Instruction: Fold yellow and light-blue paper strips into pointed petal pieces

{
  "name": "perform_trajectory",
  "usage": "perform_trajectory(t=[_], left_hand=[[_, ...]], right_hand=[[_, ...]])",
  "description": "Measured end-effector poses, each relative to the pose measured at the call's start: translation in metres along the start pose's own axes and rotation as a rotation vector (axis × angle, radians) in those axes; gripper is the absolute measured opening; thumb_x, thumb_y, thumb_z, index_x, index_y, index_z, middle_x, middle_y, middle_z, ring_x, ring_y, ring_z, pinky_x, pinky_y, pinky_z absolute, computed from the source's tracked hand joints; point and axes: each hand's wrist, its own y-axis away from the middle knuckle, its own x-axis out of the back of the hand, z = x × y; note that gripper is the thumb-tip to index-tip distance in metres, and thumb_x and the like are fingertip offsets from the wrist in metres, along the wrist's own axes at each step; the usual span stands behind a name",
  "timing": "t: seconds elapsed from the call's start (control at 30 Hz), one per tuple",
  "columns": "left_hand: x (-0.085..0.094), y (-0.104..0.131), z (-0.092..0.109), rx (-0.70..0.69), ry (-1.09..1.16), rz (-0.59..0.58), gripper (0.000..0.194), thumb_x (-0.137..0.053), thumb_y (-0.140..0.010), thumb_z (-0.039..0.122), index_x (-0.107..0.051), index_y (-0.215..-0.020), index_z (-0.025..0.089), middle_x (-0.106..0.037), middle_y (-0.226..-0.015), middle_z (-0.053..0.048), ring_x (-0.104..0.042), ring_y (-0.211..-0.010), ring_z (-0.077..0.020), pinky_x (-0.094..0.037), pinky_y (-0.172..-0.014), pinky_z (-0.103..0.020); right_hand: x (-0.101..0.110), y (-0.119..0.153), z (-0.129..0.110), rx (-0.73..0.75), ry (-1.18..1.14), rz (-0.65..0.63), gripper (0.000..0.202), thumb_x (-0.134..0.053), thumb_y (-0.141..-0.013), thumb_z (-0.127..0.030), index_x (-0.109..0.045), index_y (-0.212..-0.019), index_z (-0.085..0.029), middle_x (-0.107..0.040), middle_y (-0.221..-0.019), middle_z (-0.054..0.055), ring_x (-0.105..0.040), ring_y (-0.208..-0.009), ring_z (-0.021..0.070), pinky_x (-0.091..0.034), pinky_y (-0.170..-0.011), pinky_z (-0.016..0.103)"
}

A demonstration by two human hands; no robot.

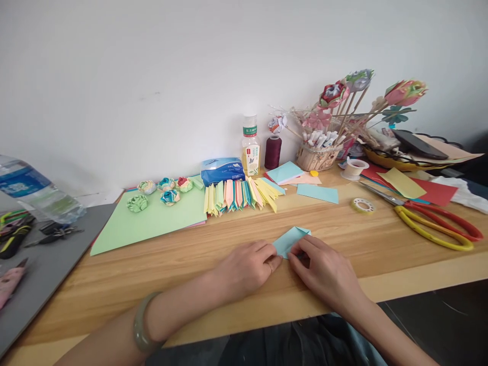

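A small light-blue paper (286, 242) lies on the wooden table near its front edge, its upper right corner folded over. My left hand (249, 267) rests at the paper's lower left, fingers curled and pressed on its edge; a ring and a bracelet show on this hand and forearm. At the paper's right side, my right hand (324, 267) pinches the folded part between thumb and fingers. Behind the hands stands a row of folded coloured paper strips (236, 195). A flat light-blue sheet (317, 193) lies farther back to the right.
Large scissors (430, 216) and a tape roll (363, 205) lie right on the table (152, 277). Paper flowers (170, 196) sit on a green sheet (125, 229) at left. Behind are a tissue pack (222, 170), a bottle (250, 147), thread (273, 152) and a basket (318, 157).
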Motion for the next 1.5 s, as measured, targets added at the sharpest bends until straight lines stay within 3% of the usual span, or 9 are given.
perform_trajectory(t=[0.17,0.33,0.43,0.67,0.87,0.97,1.07,1.3,1.5], left_hand=[[-0.004,-0.001,-0.005,-0.058,-0.052,0.040,0.023,-0.037,-0.098,0.019,-0.058,-0.093,0.012,-0.058,-0.088,-0.004,-0.054,-0.086,-0.0156,-0.046,-0.077,-0.028],[-0.006,-0.002,-0.015,-0.098,-0.182,0.157,0.024,-0.042,-0.096,0.024,-0.060,-0.082,0.015,-0.057,-0.083,-0.004,-0.053,-0.081,-0.0179,-0.045,-0.070,-0.031],[-0.003,-0.002,-0.016,-0.086,-0.256,0.152,0.019,-0.044,-0.095,0.020,-0.061,-0.088,0.016,-0.058,-0.084,-0.005,-0.053,-0.084,-0.0205,-0.045,-0.072,-0.033],[-0.001,0.000,-0.011,-0.076,-0.154,0.107,0.023,-0.039,-0.097,0.019,-0.060,-0.103,0.012,-0.062,-0.101,-0.005,-0.052,-0.095,-0.0193,-0.044,-0.082,-0.032],[0.000,0.002,-0.017,-0.097,-0.152,0.071,0.029,-0.033,-0.099,0.019,-0.059,-0.110,0.016,-0.064,-0.110,-0.002,-0.052,-0.096,-0.0181,-0.042,-0.085,-0.033],[0.000,0.004,-0.020,-0.138,-0.158,0.058,0.030,-0.033,-0.098,0.015,-0.056,-0.117,0.016,-0.062,-0.118,-0.001,-0.051,-0.102,-0.0192,-0.039,-0.090,-0.035],[0.001,0.005,-0.021,-0.156,-0.182,0.033,0.031,-0.032,-0.098,0.014,-0.055,-0.119,0.014,-0.060,-0.122,-0.003,-0.049,-0.109,-0.0207,-0.036,-0.095,-0.037],[0.001,0.007,-0.020,-0.139,-0.199,0.065,0.031,-0.031,-0.099,0.019,-0.054,-0.120,0.016,-0.061,-0.120,-0.003,-0.050,-0.110,-0.0184,-0.033,-0.098,-0.038],[-0.002,0.004,-0.019,-0.138,-0.229,0.119,0.025,-0.038,-0.097,0.019,-0.060,-0.110,0.017,-0.063,-0.112,-0.003,-0.051,-0.106,-0.0207,-0.037,-0.093,-0.037]], right_hand=[[0.003,0.004,0.006,0.072,0.000,0.007,0.011,-0.046,-0.085,-0.024,-0.057,-0.084,-0.022,-0.063,-0.082,0.002,-0.060,-0.064,0.0156,-0.038,-0.048,0.024],[0.018,0.012,0.018,0.433,0.044,0.033,0.028,-0.037,-0.090,-0.015,-0.062,-0.097,-0.023,-0.061,-0.084,0.005,-0.057,-0.075,0.0178,-0.044,-0.062,0.028],[0.022,0.016,0.012,0.523,0.100,0.019,0.027,-0.039,-0.090,-0.017,-0.062,-0.104,-0.019,-0.060,-0.084,0.008,-0.055,-0.076,0.0207,-0.045,-0.066,0.033],[0.018,0.019,-0.020,0.331,0.102,-0.040,0.023,-0.047,-0.087,-0.026,-0.064,-0.099,-0.016,-0.061,-0.083,0.008,-0.059,-0.075,0.0227,-0.047,-0.061,0.034],[0.033,-0.013,-0.007,0.015,-0.013,-0.093,0.020,-0.048,-0.088,-0.029,-0.066,-0.083,-0.024,-0.066,-0.080,0.001,-0.062,-0.073,0.0191,-0.039,-0.056,0.027],[0.033,-0.033,0.000,-0.113,-0.061,-0.243,0.017,-0.052,-0.084,-0.031,-0.065,-0.080,-0.022,-0.067,-0.078,0.002,-0.060,-0.068,0.0185,-0.035,-0.055,0.027],[0.028,-0.044,0.005,-0.118,-0.156,-0.349,0.012,-0.056,-0.080,-0.028,-0.064,-0.078,-0.020,-0.067,-0.075,0.003,-0.059,-0.068,0.0184,-0.034,-0.054,0.026],[0.024,-0.046,0.012,-0.010,-0.217,-0.372,0.007,-0.056,-0.076,-0.017,-0.062,-0.075,-0.020,-0.065,-0.071,0.000,-0.058,-0.064,0.0146,-0.037,-0.054,0.023],[0.018,-0.034,0.020,0.200,-0.200,-0.222,0.012,-0.050,-0.083,-0.014,-0.061,-0.080,-0.019,-0.063,-0.079,0.002,-0.058,-0.068,0.0149,-0.040,-0.059,0.024]])
